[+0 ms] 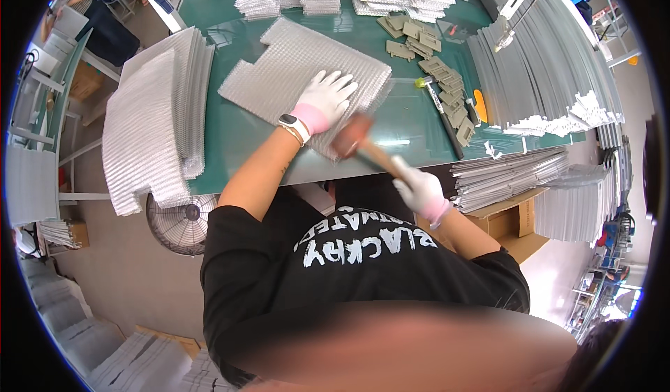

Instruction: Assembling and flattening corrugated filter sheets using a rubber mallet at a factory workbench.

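On the green worktop, a notched, ridged panel lies under the left hand, fingers spread flat, presumably steadying it. The right hand is wrapped around a wooden-handled mallet, blurred by the panel's near edge. Stacked panels crowd the left; a hammer and olive plates hem the right.

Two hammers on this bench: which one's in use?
The wooden-handled hammer with the reddish-brown head, gripped in the right hand; the black-handled hammer with the yellow-green tip lies on the table.
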The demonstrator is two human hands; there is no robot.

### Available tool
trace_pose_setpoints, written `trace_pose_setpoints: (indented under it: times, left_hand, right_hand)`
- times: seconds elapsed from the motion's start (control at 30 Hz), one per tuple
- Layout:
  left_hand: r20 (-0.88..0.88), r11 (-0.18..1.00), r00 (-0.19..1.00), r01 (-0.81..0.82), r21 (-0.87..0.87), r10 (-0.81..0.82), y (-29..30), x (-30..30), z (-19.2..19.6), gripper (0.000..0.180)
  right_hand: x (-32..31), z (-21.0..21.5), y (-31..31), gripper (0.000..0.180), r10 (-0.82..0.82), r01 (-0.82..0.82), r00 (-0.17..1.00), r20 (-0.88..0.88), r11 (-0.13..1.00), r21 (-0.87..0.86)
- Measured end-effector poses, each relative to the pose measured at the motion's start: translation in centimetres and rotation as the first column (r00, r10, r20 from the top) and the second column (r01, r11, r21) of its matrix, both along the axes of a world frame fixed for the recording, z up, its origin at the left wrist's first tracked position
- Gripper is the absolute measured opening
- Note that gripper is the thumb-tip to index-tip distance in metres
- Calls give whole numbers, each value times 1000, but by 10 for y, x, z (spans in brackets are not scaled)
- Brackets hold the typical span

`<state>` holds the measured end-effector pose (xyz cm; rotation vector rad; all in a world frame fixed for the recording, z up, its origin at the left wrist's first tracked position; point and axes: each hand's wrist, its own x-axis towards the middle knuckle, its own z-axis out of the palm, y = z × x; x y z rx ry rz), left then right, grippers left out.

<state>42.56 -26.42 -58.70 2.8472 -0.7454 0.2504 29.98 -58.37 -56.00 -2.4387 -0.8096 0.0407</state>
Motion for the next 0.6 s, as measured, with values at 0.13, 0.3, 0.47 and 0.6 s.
trace_pose_setpoints:
  times: [0.13, 0.3, 0.47, 0.6]
  left_hand:
    - [15, 1000, 1000, 20, -11, -20, 2, 1, 1, 46]
    - [107, 994, 994, 24, -111, -13, 0, -1, 2, 43]
    - [-53, 989, 998, -40, -145, 32, 0, -5, 12, 40]
    - [-50, 979, 998, 17, -205, -28, 11, -14, 14, 43]
  right_hand:
    - [3, 29, 1, 56, -2, -2, 999, -38, 996, -94]
    - [-1, 3, -4, 59, -53, 32, 993, 103, 980, 196]
    - [9, 28, -8, 57, -111, 106, 986, -122, 993, -46]
    - [6, 59, 1, 56, -190, 226, 952, -239, 965, 134]
